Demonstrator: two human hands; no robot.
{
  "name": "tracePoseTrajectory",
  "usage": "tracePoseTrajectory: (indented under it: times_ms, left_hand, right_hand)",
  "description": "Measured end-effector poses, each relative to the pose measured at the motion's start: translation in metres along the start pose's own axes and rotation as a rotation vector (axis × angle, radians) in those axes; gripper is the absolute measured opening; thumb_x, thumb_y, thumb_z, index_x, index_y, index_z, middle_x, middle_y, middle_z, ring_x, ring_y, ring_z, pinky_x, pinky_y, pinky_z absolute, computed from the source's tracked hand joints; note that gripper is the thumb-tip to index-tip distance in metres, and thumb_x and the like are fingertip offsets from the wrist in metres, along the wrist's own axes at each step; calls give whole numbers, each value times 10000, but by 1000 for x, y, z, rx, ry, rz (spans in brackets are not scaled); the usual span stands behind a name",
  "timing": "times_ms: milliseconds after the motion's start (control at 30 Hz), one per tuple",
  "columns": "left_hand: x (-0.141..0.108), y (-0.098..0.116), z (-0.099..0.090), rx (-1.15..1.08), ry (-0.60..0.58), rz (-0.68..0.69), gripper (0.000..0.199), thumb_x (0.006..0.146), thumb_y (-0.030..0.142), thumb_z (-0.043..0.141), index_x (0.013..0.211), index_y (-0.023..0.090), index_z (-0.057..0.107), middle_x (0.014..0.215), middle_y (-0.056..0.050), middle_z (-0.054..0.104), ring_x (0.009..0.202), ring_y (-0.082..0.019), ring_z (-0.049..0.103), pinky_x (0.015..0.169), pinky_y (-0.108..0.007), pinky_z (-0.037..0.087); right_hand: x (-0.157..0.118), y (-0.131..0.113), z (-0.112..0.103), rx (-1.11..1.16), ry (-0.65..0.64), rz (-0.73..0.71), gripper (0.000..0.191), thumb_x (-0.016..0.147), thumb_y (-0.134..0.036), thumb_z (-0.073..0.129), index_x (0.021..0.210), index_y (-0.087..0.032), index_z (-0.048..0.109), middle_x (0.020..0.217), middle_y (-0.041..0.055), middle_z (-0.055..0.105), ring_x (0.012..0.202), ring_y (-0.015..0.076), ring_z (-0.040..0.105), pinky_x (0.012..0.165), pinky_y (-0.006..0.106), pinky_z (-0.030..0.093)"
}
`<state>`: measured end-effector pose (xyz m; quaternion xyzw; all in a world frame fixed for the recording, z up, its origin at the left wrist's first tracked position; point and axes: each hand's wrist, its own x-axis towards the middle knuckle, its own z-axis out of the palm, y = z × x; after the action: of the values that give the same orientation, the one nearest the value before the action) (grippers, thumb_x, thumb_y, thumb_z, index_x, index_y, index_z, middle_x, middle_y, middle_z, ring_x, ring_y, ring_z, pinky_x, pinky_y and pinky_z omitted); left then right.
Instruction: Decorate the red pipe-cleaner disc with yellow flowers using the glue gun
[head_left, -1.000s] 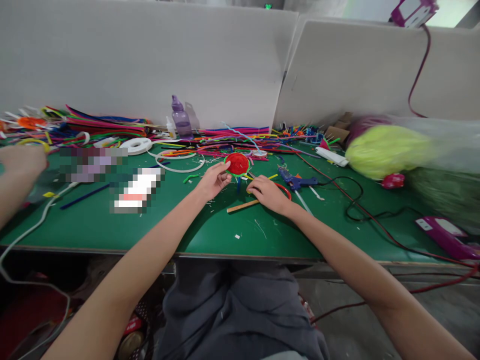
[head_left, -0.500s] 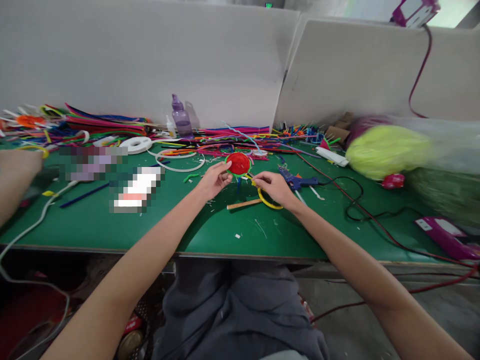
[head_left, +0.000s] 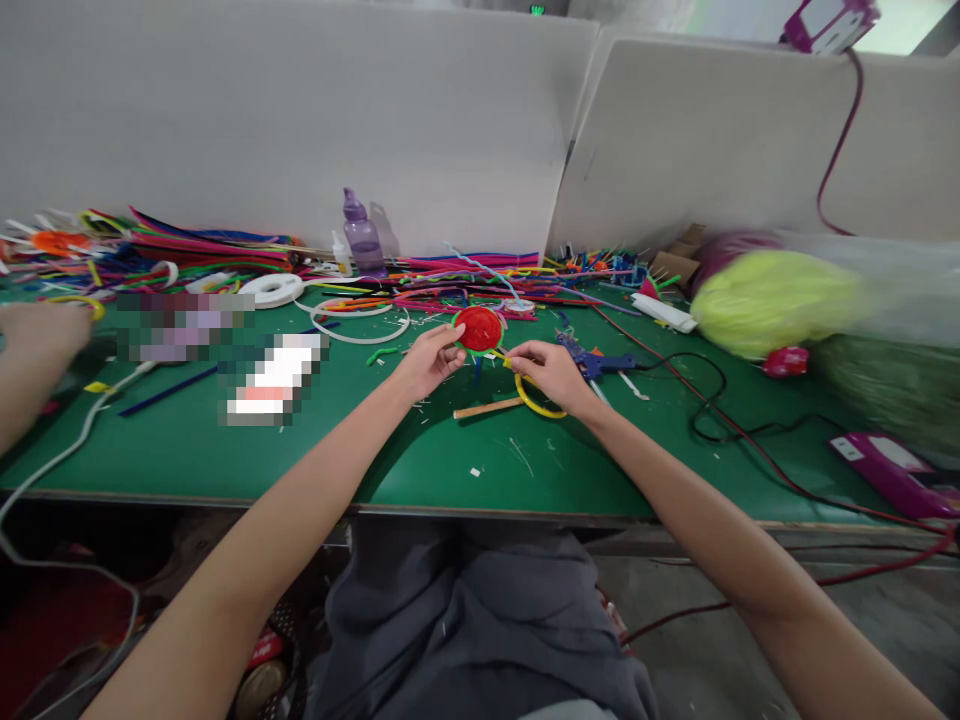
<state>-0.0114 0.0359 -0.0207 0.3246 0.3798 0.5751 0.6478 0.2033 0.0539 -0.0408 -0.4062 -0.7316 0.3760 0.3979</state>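
A red disc [head_left: 479, 329] with a green rim is pinched at its left edge by my left hand [head_left: 433, 362]. At the disc's lower right, my right hand [head_left: 551, 372] pinches a small yellow strip [head_left: 505, 358] against or close to the rim. Below my right hand a yellow ring [head_left: 534, 399] shows in part. Beside it a thin wooden stick [head_left: 486, 409] lies on the green table [head_left: 450, 485].
Coloured pipe cleaners [head_left: 202, 248] line the back, with a purple bottle [head_left: 364, 240]. A blue glue gun [head_left: 600, 360] lies right of my hands; its black cable runs right. Another person's hand [head_left: 45, 340] is at far left. Bulging plastic bags [head_left: 780, 300] stand right.
The red disc has shifted very slightly, and my hands are nearly still around it. At the far left, the other person's hand has moved a little to the right.
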Motion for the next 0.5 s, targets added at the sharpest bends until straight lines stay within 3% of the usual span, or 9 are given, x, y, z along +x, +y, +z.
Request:
tracePoseTrajectory:
  times_ms: [200, 367, 500]
  left_hand:
    - [-1, -1, 1, 61, -16, -16, 363, 649, 225, 834, 757, 185, 489, 554, 71, 556, 459, -62, 597, 451, -144, 482]
    - [-3, -5, 2, 151, -125, -10, 403, 663, 268, 835, 750, 197, 448, 493, 100, 476, 478, -64, 587, 515, -163, 479]
    - [-5, -8, 2, 261, -194, 8, 354, 706, 329, 804, 777, 180, 491, 541, 67, 541, 520, -70, 605, 518, -171, 444]
  right_hand:
    - [-1, -8, -2, 133, 16, 31, 191, 757, -346, 656, 800, -160, 651, 705, 15, 643, 643, 133, 577, 652, 292, 479]
    - [-3, -17, -3, 282, -8, 77, 229, 724, -376, 687, 784, -165, 623, 660, -7, 594, 582, 112, 528, 571, 272, 454]
    - [-4, -20, -1, 323, -23, 85, 279, 690, -411, 734, 769, -168, 621, 674, -5, 592, 593, 112, 531, 542, 263, 443]
